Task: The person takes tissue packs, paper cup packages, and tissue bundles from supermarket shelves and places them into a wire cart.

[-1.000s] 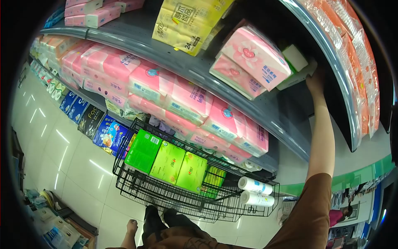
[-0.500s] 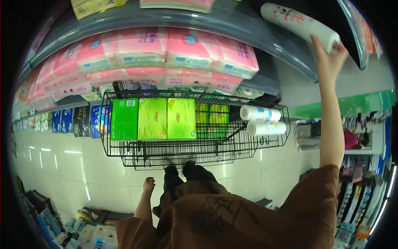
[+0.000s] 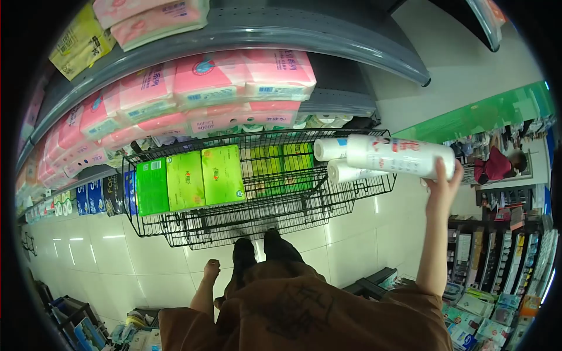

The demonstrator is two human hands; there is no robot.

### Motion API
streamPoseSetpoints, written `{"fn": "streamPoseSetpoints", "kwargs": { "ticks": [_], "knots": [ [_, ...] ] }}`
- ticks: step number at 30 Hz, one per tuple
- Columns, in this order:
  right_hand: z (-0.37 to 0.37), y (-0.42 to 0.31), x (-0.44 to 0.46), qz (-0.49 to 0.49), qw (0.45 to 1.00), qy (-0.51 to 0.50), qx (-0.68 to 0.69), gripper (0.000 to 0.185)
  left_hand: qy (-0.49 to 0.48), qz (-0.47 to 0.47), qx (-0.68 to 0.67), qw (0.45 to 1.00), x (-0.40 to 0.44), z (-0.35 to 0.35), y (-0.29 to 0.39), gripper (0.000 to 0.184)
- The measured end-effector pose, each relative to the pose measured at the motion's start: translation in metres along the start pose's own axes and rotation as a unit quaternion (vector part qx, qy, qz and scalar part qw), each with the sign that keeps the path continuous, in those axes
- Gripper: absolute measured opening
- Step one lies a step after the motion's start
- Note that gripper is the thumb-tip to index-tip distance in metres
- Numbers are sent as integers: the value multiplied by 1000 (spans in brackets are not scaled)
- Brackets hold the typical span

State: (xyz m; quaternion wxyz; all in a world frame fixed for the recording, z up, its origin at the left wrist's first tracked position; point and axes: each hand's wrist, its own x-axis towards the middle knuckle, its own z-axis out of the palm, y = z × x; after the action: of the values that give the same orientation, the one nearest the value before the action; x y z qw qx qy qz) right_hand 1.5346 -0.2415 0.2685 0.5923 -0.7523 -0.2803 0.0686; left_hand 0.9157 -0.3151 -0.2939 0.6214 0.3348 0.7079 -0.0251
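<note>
My right hand [image 3: 444, 178] grips one end of a white paper roll [image 3: 401, 155] with red print, wrapped in plastic. The roll lies nearly level over the right end of a black wire shopping cart [image 3: 281, 210]. Two more white rolls [image 3: 329, 150] sit in that end of the cart, partly covered by the held one. To the left in the cart are bright green tissue packs [image 3: 222, 175], with more green packs [image 3: 266, 169] seen through the wire. Low beside my body, my left hand [image 3: 212, 269] hangs with curled fingers and nothing visible in it.
Grey shelves [image 3: 304, 38] run behind the cart, stacked with pink tissue packs [image 3: 211, 79]. Blue and black packs [image 3: 96, 196] stand lower left. At right, a person in a dark red top [image 3: 497, 165] is near other goods. My feet [image 3: 272, 243] are close to the cart.
My right hand has brought the white paper roll down from the upper shelf to above the cart's right end. The view has shifted; my left hand stays low at my side.
</note>
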Motion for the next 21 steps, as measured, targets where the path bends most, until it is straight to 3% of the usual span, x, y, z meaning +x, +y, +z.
{"fn": "streamPoseSetpoints", "kwargs": {
  "ticks": [2,3,4,7,11,13,14,16,18,21],
  "knots": [
    [15,60,30,47,999,-25,1,74,18,44,36,998,1,15,12,25],
    [18,127,54,-77,980,2,-184,75,19,63,23,998,-5,21,18,29],
    [20,183,71,-199,912,29,-358,76,22,83,9,996,-15,27,27,33],
    [61,215,47,-203,829,-152,-499,75,35,114,-15,993,-47,37,61,35],
    [72,221,41,-266,833,-91,-476,68,89,190,-13,978,-70,42,48,27],
    [64,224,49,-299,838,-79,-449,58,151,301,39,941,-83,42,45,22],
    [65,218,53,-291,842,-68,-449,52,126,250,32,960,-105,40,64,24],
    [73,189,53,-280,880,-39,-382,37,95,273,-33,957,-160,40,115,26],
    [88,139,61,-333,915,-53,-223,27,67,304,-40,949,-209,39,172,28],
    [110,58,76,-408,903,-80,-105,19,48,398,-43,915,-259,42,256,26]
  ]
}}
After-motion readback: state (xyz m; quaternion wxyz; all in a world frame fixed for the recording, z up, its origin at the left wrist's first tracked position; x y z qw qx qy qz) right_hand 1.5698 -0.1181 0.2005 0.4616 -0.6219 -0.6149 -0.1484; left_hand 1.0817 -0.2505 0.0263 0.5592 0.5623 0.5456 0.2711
